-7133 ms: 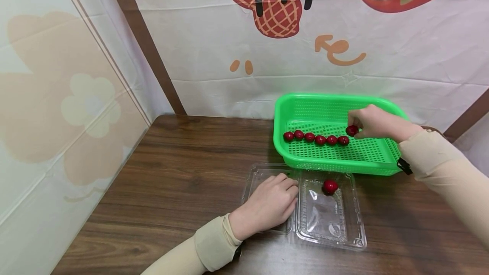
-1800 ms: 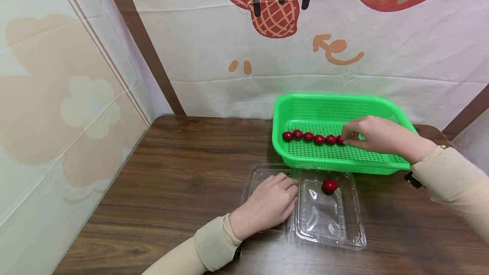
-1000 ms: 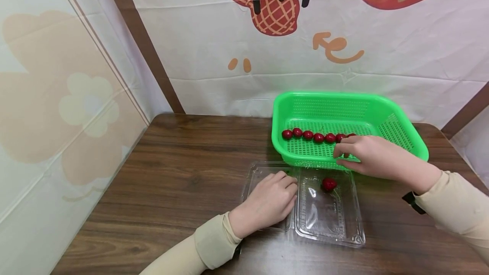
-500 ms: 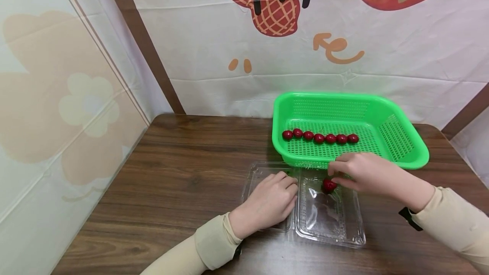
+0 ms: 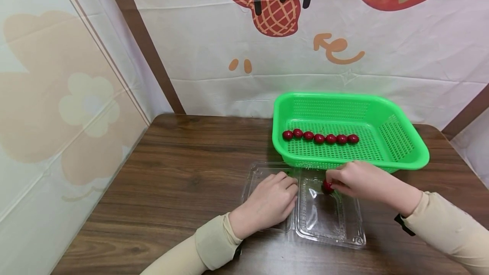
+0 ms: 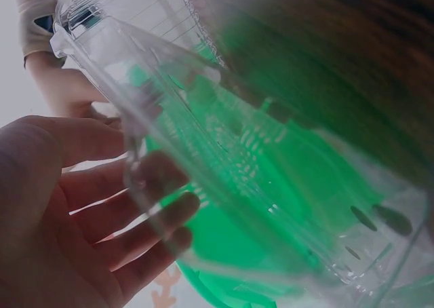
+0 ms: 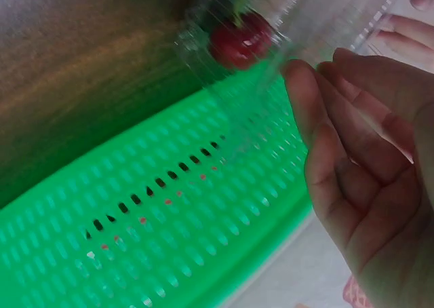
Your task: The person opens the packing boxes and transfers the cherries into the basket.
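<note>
My left hand rests on the left half of a clear plastic clamshell box, which lies unfolded on the table. In the left wrist view its fingers are loosely extended at the clear plastic edge. My right hand is over the box's right half, fingertips beside a dark red cherry. The right wrist view shows this cherry with a green stem, a small gap from the loosely bent fingers. Behind stands a green perforated basket holding a row of several cherries.
The dark wooden table extends to the left of the box. A printed fabric backdrop hangs directly behind the basket, and another pale panel stands along the left side.
My right hand set a cherry at the right end of the basket's row, then came forward and down to the cherry in the clear box. The left hand stayed in place.
</note>
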A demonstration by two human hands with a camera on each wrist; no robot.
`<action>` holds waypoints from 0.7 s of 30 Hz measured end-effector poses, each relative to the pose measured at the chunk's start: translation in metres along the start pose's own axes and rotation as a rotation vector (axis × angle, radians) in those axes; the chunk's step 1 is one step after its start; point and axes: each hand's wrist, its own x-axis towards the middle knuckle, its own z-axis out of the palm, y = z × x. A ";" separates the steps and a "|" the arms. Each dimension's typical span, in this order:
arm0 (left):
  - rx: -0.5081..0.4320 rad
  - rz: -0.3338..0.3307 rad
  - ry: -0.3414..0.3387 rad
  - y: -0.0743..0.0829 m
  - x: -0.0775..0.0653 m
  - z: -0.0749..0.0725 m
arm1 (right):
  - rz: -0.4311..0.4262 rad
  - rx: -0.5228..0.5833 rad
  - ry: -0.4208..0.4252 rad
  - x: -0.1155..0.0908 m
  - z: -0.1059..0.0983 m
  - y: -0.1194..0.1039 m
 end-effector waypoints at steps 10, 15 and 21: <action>0.001 -0.003 -0.009 0.000 0.001 0.000 | 0.056 -0.105 0.041 0.000 0.018 0.002; 0.003 0.000 -0.007 0.000 0.001 0.000 | 0.078 -0.139 0.078 0.002 0.023 0.004; 0.006 0.002 -0.016 0.001 0.002 -0.001 | 0.078 -0.121 0.071 0.003 0.029 0.007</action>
